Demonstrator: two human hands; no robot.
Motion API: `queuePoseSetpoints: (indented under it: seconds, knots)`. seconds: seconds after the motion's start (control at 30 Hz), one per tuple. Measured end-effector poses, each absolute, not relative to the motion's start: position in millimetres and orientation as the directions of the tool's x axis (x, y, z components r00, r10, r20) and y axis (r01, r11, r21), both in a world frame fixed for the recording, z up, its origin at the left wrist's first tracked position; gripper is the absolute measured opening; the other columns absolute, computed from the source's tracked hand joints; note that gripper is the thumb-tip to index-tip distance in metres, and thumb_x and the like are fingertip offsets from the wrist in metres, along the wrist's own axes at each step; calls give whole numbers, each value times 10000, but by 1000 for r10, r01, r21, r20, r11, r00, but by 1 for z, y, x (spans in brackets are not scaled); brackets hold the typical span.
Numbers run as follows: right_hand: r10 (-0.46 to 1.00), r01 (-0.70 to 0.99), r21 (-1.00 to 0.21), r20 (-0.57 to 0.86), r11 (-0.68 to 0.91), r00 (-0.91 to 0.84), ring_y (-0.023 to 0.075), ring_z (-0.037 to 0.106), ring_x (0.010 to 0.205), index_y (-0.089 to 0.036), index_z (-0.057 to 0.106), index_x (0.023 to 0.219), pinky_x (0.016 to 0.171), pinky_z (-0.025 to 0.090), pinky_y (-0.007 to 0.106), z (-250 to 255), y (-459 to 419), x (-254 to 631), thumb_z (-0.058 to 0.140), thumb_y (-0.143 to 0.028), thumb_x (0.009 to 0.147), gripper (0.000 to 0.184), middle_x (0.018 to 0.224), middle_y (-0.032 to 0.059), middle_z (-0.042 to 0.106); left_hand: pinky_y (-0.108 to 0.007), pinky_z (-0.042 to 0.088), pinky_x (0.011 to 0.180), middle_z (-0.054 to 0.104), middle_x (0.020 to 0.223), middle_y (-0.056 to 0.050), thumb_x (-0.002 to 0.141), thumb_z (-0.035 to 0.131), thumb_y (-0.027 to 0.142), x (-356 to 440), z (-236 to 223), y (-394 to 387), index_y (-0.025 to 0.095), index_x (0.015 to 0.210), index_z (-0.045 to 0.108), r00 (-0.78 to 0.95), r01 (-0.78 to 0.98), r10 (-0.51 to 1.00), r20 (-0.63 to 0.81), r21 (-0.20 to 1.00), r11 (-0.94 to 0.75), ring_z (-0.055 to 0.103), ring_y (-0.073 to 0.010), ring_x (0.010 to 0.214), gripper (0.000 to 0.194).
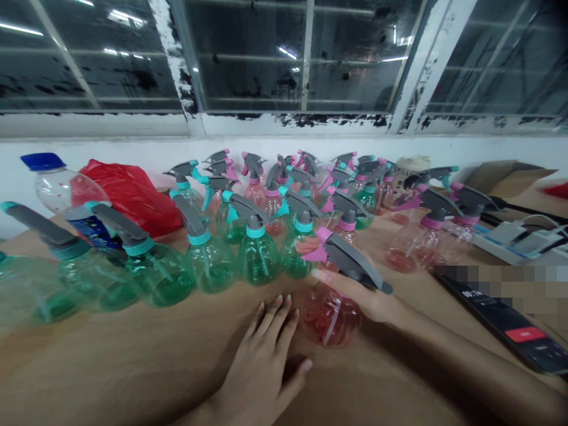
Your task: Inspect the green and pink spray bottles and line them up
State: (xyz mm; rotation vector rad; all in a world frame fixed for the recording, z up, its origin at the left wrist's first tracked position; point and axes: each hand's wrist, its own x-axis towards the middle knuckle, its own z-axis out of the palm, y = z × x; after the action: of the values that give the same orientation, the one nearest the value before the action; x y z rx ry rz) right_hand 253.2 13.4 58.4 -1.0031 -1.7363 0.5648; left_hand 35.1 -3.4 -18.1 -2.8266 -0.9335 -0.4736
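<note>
My right hand (370, 293) is closed round the neck of a pink spray bottle (331, 319), just below its grey and pink trigger head. The bottle is clear pink plastic and stands nearly upright at the wooden table (177, 361). Part of its neck is hidden by my fingers. Left of it, my left hand (266, 346) lies flat with fingers stretched out and nothing in them. Beyond my hands stands a row of green spray bottles (258, 260) with grey heads and turquoise collars. Another pink spray bottle (402, 248) stands to the right.
More spray bottles crowd the back near the wall. At left are a blue-capped plastic bottle (48, 183) and a red plastic bag (128, 192). At right lie a phone (497, 319), a power strip (497, 239) with cables and a cardboard box (501, 177).
</note>
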Motion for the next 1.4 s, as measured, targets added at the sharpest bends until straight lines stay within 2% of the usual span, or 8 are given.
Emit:
queuePoseSetpoints:
  seconds: [0.23, 0.43, 0.6, 0.77, 0.93, 1.03, 1.13, 1.4]
  knots:
    - [847, 333, -781, 509, 529, -152, 190, 602, 820, -245, 617, 916, 762, 479, 357, 65, 12, 252, 592, -347, 847, 126, 877, 15, 639, -483, 373, 1034, 363, 1458, -152, 907, 517, 455, 36, -16, -3, 88, 1367, 409, 770, 597, 558, 308, -39, -802, 360, -301, 1324, 597]
    - [872, 386, -786, 473, 483, -128, 160, 574, 680, -232, 620, 822, 661, 465, 329, 66, 10, 253, 564, -320, 862, 112, 707, -19, 590, -487, 375, 1032, 378, 1448, -162, 901, 529, 453, 36, -19, -3, 81, 1365, 408, 771, 588, 545, 329, -40, -808, 377, -307, 1313, 607]
    - [861, 325, -800, 490, 505, -133, 205, 618, 869, -263, 644, 994, 815, 489, 384, 64, 11, 252, 614, -387, 821, 215, 907, 13, 664, -484, 367, 1037, 382, 1447, -158, 928, 479, 464, 36, -20, -2, 88, 1362, 414, 767, 587, 539, 348, -43, -808, 370, -301, 1318, 578]
    - [918, 364, -849, 395, 382, -44, 172, 556, 616, -273, 673, 879, 614, 504, 343, 56, 9, 252, 657, -521, 735, 288, 647, -22, 570, -480, 390, 1021, 419, 1419, -171, 920, 489, 473, 36, -22, 0, 81, 1332, 452, 769, 593, 531, 357, -87, -801, 411, -305, 1292, 570]
    - [925, 437, -835, 379, 334, 17, 140, 434, 478, -245, 570, 570, 436, 413, 289, 52, -2, 252, 713, -561, 633, 352, 512, -49, 427, -481, 385, 1024, 446, 1399, -173, 921, 487, 474, 36, -22, 0, 83, 1322, 469, 771, 589, 522, 365, -97, -802, 425, -302, 1283, 561]
    - [896, 466, -792, 444, 395, -5, 205, 594, 693, -250, 629, 777, 663, 517, 371, 48, -10, 255, 731, -479, 659, 276, 726, -5, 616, -484, 380, 1027, 453, 1391, -183, 929, 478, 465, 36, -22, 1, 66, 1319, 471, 776, 576, 507, 375, -96, -812, 429, -303, 1279, 558]
    - [864, 488, -757, 504, 435, 12, 273, 599, 1020, -242, 555, 1129, 908, 466, 458, 45, -21, 260, 750, -425, 666, 535, 1092, 64, 647, -476, 376, 1030, 457, 1391, -176, 927, 478, 462, 36, -23, 2, 71, 1317, 473, 766, 583, 510, 390, -88, -808, 440, -298, 1271, 553]
    - [863, 581, -717, 503, 386, 48, 288, 609, 1048, -245, 562, 1145, 967, 419, 524, 47, -44, 261, 702, -432, 742, 466, 1125, 74, 666, -488, 391, 1004, 492, 1360, -180, 941, 438, 471, 36, -23, 5, 81, 1298, 496, 763, 585, 516, 388, -75, -808, 468, -302, 1246, 531]
